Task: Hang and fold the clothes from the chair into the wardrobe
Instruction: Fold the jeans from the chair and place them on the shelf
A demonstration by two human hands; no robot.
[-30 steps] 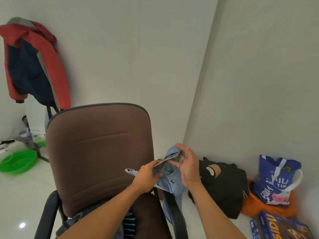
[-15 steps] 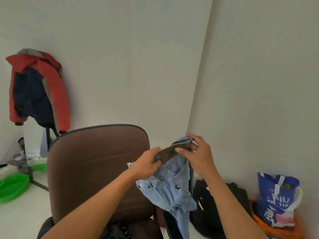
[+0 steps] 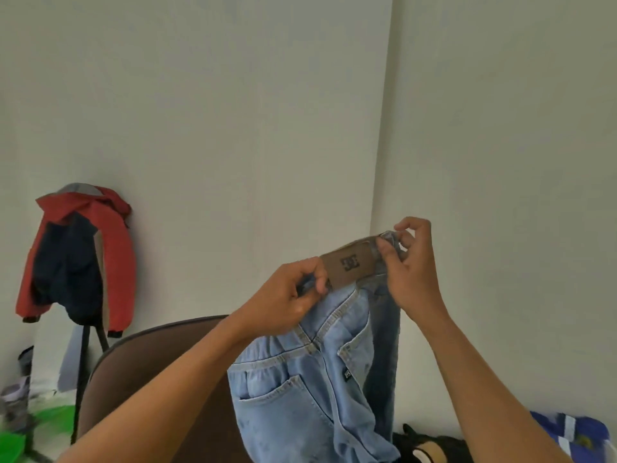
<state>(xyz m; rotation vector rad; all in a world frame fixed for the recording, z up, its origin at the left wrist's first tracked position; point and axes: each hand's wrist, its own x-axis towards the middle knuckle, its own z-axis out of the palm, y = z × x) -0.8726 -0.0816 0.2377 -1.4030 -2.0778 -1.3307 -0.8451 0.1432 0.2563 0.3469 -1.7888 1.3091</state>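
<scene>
Left hand (image 3: 289, 297), centre of the frame: fingers curled in, pinching the waistband of a pair of light blue denim jeans (image 3: 317, 389) at the left end of the brown leather-look waistband patch (image 3: 350, 265). Right hand (image 3: 405, 262), right of centre and slightly higher: thumb and fingertips pressed together, gripping the bunched waistband at the patch's right end, remaining fingers loosely bent. The jeans are hanging from both hands in the air, back pockets facing the camera, legs dropping out of the lower edge of the frame. A brown padded office chair (image 3: 150, 379) is standing behind and below the jeans at lower centre, its backrest partly covered by the left forearm. A red and navy hooded jacket (image 3: 80, 259) is hanging at middle left against plain white walls (image 3: 233, 111) that are meeting in a corner right of centre. A green plastic basin (image 3: 13, 444) is showing at lower left; a black bag (image 3: 430, 444) and a blue printed bag (image 3: 577, 432) are lying at lower right.
</scene>
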